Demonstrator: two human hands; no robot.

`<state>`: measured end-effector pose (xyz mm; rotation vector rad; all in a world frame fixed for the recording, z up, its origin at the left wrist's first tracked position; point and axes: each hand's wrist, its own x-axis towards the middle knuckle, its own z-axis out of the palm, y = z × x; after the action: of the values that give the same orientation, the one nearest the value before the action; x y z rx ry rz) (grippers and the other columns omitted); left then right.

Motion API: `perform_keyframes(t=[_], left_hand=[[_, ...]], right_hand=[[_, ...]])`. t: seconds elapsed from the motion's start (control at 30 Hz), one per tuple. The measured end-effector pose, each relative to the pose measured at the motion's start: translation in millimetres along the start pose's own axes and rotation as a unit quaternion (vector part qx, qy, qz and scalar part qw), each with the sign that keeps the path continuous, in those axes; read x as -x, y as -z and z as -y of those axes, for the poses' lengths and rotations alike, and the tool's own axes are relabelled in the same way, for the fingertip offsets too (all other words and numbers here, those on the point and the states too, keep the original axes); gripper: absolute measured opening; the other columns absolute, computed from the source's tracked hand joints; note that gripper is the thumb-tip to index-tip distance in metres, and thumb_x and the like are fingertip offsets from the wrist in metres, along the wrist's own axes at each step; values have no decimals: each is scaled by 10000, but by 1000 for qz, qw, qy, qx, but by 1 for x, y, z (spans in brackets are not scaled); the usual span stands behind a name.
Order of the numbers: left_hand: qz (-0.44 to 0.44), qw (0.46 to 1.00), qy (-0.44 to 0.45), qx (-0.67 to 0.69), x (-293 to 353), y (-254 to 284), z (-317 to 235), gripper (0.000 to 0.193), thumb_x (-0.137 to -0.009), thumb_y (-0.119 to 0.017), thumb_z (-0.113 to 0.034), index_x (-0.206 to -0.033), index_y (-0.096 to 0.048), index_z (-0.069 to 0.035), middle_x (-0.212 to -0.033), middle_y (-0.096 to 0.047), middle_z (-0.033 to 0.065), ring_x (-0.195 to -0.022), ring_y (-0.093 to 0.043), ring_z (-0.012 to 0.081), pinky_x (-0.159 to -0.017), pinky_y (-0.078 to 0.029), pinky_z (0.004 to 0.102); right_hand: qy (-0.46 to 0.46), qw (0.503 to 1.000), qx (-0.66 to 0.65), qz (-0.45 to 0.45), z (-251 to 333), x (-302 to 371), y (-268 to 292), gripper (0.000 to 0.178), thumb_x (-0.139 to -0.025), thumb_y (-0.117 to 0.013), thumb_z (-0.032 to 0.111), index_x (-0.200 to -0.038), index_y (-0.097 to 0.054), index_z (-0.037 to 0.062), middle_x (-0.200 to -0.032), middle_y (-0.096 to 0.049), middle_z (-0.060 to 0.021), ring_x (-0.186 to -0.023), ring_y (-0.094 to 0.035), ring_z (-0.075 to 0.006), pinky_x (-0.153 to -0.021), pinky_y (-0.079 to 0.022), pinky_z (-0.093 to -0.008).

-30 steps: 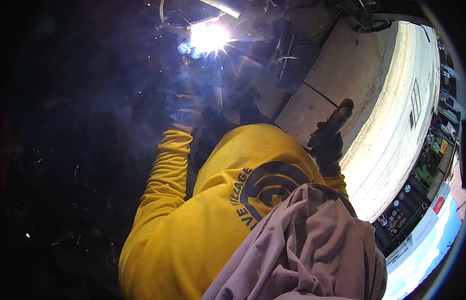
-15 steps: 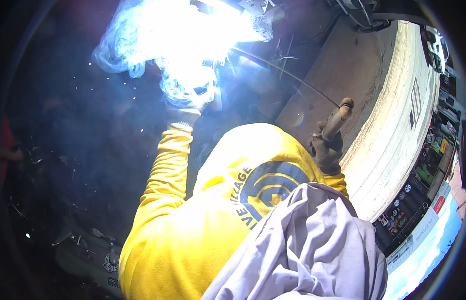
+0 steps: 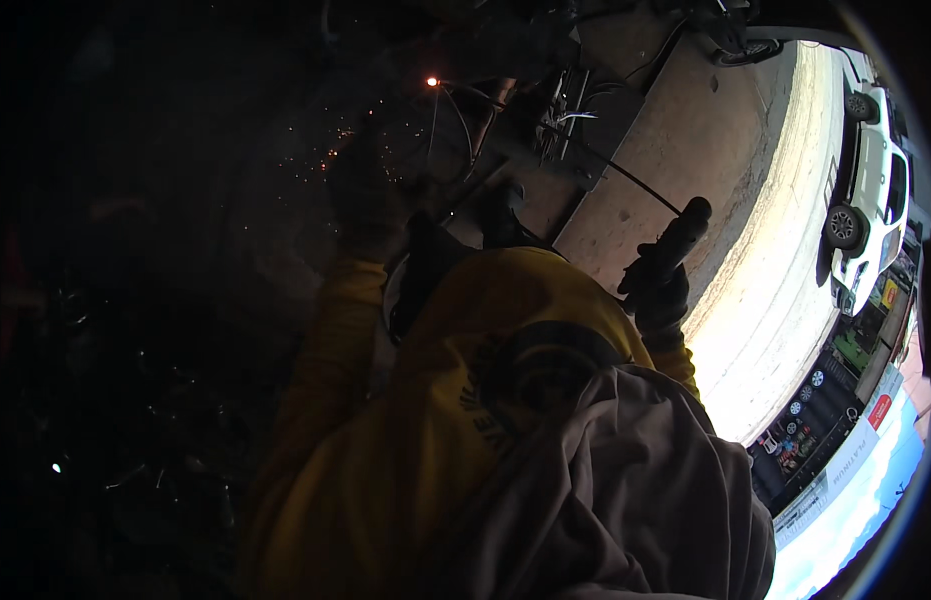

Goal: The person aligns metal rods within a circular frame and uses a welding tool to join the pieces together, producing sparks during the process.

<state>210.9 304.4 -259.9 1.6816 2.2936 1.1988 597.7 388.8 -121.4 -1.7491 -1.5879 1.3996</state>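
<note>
Right hand (image 3: pixel 655 292) wrapped round dark cylindrical holder (image 3: pixel 683 232), right of centre. Thin rod (image 3: pixel 630 179) runs up-left toward orange-white glowing spot (image 3: pixel 432 82), upper middle. Left hand (image 3: pixel 370 215) in shadow, can't tell grip. Wrinkled matte cloth (image 3: pixel 625 450), lower middle.

At the right of the frame, a white car (image 3: pixel 870 185) is on a pale road (image 3: pixel 750 350). Lower down, near the right edge, there are several small wheels (image 3: pixel 817 378), a red sign (image 3: pixel 879 412) and bright blue sky (image 3: pixel 847 522).
</note>
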Motion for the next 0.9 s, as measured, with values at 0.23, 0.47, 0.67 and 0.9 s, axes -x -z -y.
perform_keyframes(t=[0.23, 0.47, 0.67, 0.9], left_hand=[[18, 996, -37, -75, 1, 0, 3, 1005, -764, -786, -556, -1497, -374, -5, -1352, -560, 210, -1196, -590, 375, -1007, -488, 470], [25, 998, 11, -56, 7, -2, 2, 997, -700, -853, -496, -1451, -436, 11, -1362, -553, 193, -1239, -559, 346, -1042, -457, 464], [27, 997, -9, -68, 7, 5, -2, 920, -731, -833, -455, -1437, -457, 0, -1330, -574, 180, -1215, -571, 340, -1020, -471, 462], [26, 997, -15, -77, 8, 5, -4, 831, -767, -810, -407, -1421, -481, -14, -1293, -598, 164, -1187, -584, 333, -995, -487, 461]], right_hand=[[28, 1000, -2, 7, 7, 1, -4, 384, -855, -691, 37, -1213, -589, -56, -825, -660, -58, -676, -646, -129, -625, -552, -285], [71, 997, 21, 24, -4, -4, -2, 350, -907, -631, 30, -1239, -560, -58, -791, -668, -60, -593, -637, -146, -547, -501, -251], [77, 997, 0, 7, -11, -3, -3, 381, -797, -705, -5, -1165, -613, -38, -859, -656, -52, -704, -642, -128, -635, -546, -273], [-36, 998, 50, -21, 8, -4, -7, 370, -811, -700, 33, -1165, -613, -34, -892, -656, -56, -703, -636, -131, -618, -533, -285]])
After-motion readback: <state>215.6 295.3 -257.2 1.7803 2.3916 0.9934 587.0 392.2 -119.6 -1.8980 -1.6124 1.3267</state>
